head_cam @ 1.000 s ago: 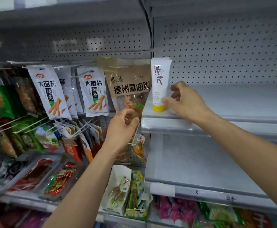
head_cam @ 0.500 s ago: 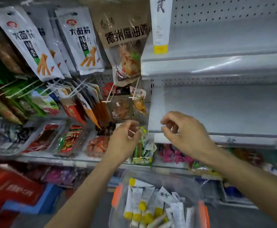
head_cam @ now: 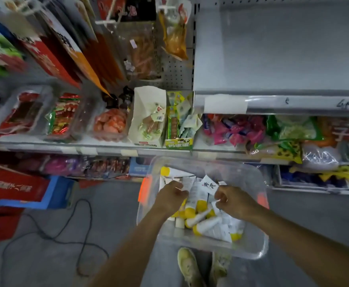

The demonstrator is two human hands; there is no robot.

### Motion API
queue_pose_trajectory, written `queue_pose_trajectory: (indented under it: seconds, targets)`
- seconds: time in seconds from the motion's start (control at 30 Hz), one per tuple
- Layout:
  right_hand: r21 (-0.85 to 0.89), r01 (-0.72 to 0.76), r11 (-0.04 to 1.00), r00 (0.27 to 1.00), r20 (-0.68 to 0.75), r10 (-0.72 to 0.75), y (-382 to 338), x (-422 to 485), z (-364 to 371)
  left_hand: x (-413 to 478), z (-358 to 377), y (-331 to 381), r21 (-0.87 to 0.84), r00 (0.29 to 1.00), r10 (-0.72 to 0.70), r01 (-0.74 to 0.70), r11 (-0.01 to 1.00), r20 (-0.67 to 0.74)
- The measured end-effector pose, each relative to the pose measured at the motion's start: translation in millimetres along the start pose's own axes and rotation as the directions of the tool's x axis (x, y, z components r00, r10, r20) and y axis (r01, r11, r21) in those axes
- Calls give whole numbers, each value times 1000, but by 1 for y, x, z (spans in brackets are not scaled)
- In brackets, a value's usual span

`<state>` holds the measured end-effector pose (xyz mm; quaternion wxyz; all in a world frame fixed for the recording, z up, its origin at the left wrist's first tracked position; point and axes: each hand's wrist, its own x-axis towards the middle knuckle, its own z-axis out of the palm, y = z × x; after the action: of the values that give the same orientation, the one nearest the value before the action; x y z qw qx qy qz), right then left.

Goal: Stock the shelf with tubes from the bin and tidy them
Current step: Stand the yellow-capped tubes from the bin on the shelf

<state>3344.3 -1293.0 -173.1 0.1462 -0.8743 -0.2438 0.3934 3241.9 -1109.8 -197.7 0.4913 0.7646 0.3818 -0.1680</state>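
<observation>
White tubes [head_cam: 207,225] with yellow caps, heaped in the clear bin [head_cam: 250,250] near centre on the floor. Down among them, left hand [head_cam: 170,196] and right hand [head_cam: 234,200], fingers curled; real hold on any tube impossible to tell. Beyond, far right, grey shelf [head_cam: 273,59]; snack packets [head_cam: 148,119] to its left.

Grey floor [head_cam: 51,264] under a looping black cable [head_cam: 89,214] and red cartons [head_cam: 8,195]; snack trays [head_cam: 64,117] on the lower shelf [head_cam: 107,149].

Left hand [head_cam: 169,196] and right hand [head_cam: 235,200] obscure several tubes [head_cam: 199,192] in the bin [head_cam: 252,251]; finger contact with them not discernible
</observation>
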Motion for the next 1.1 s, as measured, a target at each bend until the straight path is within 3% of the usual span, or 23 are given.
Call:
queue_pose_trajectory:
  seconds: [0.13, 0.27, 0.4, 0.57, 0.63, 0.7, 0.77, 0.83, 0.93, 1.1]
  targets:
    - [-160, 44, 986, 996, 78, -32, 20, 31, 43, 34, 28, -19, 159, 999, -33, 36, 987, -21]
    - [-467, 178, 866, 982, 142, -126, 24, 59, 72, 63, 52, -35, 381, 1000, -28, 29, 924, -8]
    - [-631, 247, 735, 963, 77, -258, 27, 74, 92, 81, 67, -42, 568, 1000, -21, 29, 823, -20]
    - [-713, 305, 632, 914, 32, -405, 35, 80, 99, 92, 61, -35, 615, 999, -51, 36, 788, 6]
    - [-667, 352, 656, 897, 40, -440, 33, 74, 91, 90, 52, -30, 533, 993, -111, 71, 843, 42]
    - [-511, 392, 765, 904, 58, -424, 34, 65, 80, 82, 40, -25, 253, 963, -246, 214, 944, 105]
    - [-355, 334, 873, 939, 38, -343, 32, 58, 62, 66, 28, -20, -31, 925, -323, 335, 942, 201]
    - [-264, 289, 920, 954, -4, -301, 27, 52, 43, 50, 19, -21, -148, 917, -318, 359, 922, 239]
    - [-281, 261, 923, 960, -28, -280, 18, 45, 31, 27, 16, -22, -290, 916, -311, 379, 879, 253]
    - [-464, 219, 858, 976, 116, -186, 22, 46, 62, 27, 24, -28, -373, 927, -335, 375, 849, 170]
